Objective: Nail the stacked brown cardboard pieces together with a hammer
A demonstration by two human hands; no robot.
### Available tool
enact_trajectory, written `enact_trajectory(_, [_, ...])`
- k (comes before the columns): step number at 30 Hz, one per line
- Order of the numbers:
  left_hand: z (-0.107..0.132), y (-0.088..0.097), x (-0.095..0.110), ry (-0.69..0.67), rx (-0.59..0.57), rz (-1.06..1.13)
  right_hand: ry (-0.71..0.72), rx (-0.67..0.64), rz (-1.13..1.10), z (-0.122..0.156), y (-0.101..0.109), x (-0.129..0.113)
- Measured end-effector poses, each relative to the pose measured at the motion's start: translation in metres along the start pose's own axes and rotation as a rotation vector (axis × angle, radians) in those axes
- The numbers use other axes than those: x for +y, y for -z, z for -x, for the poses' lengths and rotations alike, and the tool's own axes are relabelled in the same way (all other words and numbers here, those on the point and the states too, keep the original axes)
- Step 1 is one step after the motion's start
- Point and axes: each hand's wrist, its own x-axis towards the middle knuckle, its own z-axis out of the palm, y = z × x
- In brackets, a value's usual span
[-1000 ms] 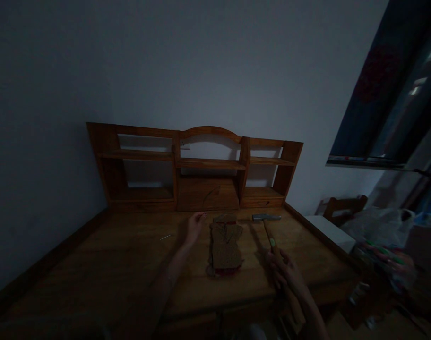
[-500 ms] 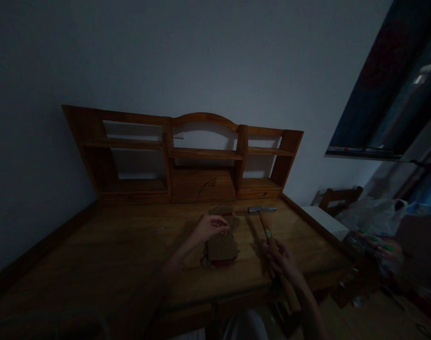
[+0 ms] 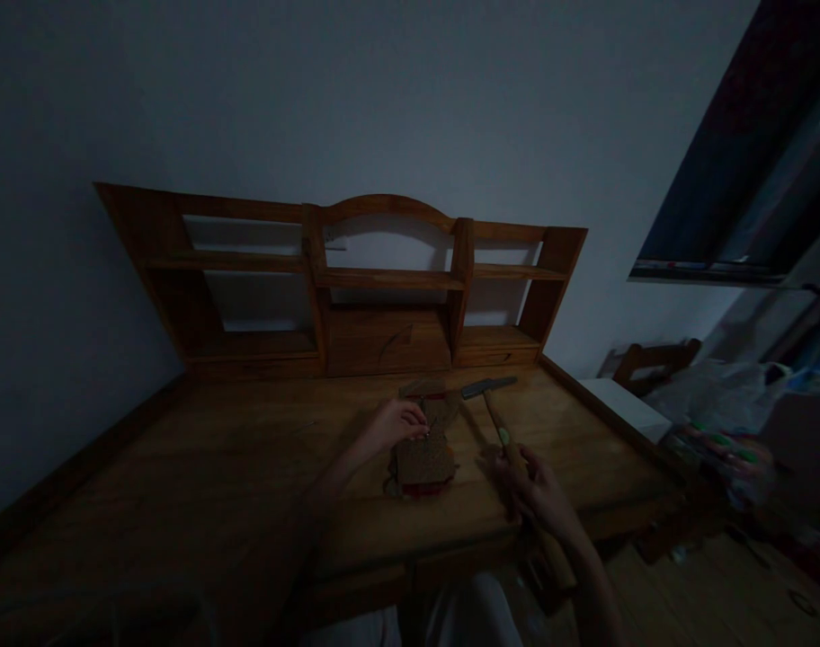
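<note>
Several compartments divide the wooden shelf unit (image 3: 389, 279) along our desk's (image 3: 248, 467) back edge, under a curved top rail. Beyond the right edge we see a crumpled, see-through plastic bag (image 3: 713, 395); pink and green things (image 3: 730, 442) show in or under it, we cannot tell which.

Our left hand (image 3: 391, 426) reaches in from the front left, palm down, over the left side of a rough brown block (image 3: 423, 463). Its thumb and fingertips are drawn close together; whether they pinch something small, we cannot tell. Our right hand (image 3: 539, 485), near the front right corner, has its fingers wrapped around the handle of a hammer (image 3: 499, 420), the grey metal head pointing toward the back right corner.

The block lies midway between the desk's front and back edges, its sides ragged, red showing at both ends.
</note>
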Motion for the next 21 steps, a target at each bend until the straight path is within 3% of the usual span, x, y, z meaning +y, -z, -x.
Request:
enact_trajectory(8, [-0.0012, 0.0003, -0.0044, -0.035, -0.006, -0.018, -0.009, -0.074, 0.013, 0.0034, -0.0025, -0.0021])
enact_trajectory(21, [-0.0010, -0.0004, -0.0098, -0.076, -0.029, -0.152, -0.008, -0.038, 0.049, 0.0045, -0.0042, -0.0071])
